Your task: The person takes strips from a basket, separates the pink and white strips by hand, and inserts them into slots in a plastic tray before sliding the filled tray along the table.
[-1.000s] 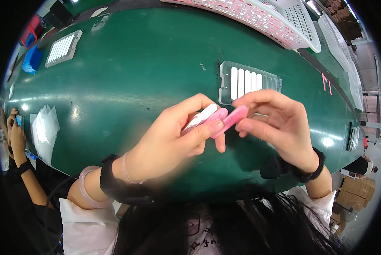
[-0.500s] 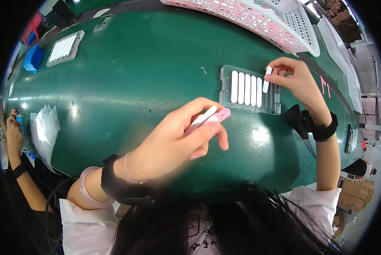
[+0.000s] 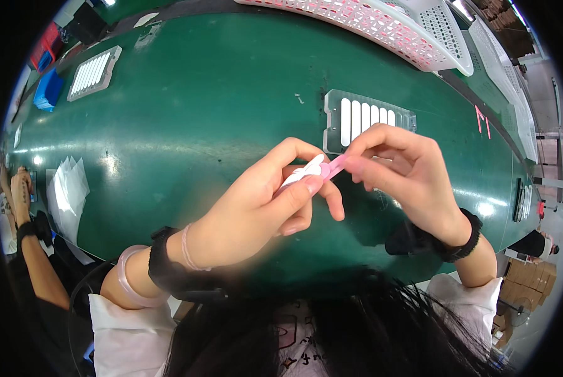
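My left hand [image 3: 262,191] is closed round a small bunch of white and pink round-ended strips [image 3: 306,171] that look like nail files. Thumb and forefinger of my right hand [image 3: 410,168] pinch the end of a pink nail file [image 3: 336,165] that sticks out of this bunch. Just beyond my right hand lies a clear plastic tray [image 3: 332,122], with several white nail files [image 3: 355,116] side by side in its slots. My right fingers cover the tray's near part.
White perforated baskets [image 3: 413,47] with pink things inside stand at the far right. Two pink strips [image 3: 482,121] lie right of the tray. Another filled tray [image 3: 110,78], a blue block [image 3: 47,91] and clear bags [image 3: 67,195] are at left, near a co-worker's hand [image 3: 22,191].
My right hand has left a white nail file in the tray and come down and left to the bunch, where it now pinches a pink one. My left hand stays about in place.
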`<action>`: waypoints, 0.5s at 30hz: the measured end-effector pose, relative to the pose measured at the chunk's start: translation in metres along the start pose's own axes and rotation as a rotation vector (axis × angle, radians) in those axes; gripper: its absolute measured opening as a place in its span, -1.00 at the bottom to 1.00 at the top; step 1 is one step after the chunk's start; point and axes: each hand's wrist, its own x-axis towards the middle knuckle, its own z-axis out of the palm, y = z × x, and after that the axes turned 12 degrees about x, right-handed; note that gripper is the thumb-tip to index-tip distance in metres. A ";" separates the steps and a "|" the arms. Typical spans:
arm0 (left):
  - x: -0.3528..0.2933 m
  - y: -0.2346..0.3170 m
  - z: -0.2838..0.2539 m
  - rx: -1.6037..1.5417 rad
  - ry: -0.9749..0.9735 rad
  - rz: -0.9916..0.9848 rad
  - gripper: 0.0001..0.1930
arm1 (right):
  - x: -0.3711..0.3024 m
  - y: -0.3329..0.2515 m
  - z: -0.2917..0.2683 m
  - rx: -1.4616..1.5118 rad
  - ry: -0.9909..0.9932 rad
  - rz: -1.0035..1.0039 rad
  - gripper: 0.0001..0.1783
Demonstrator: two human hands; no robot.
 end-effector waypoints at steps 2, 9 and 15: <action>0.000 -0.001 0.001 -0.008 0.031 0.039 -0.82 | -0.001 0.000 -0.004 0.113 0.071 -0.016 -0.88; -0.001 0.002 0.002 -0.080 0.093 -0.039 -0.85 | -0.003 -0.003 -0.055 -1.168 0.181 -0.843 -0.81; 0.000 0.003 0.000 -0.052 0.105 -0.022 -0.84 | -0.018 0.018 -0.054 -1.432 -0.058 -0.685 -0.72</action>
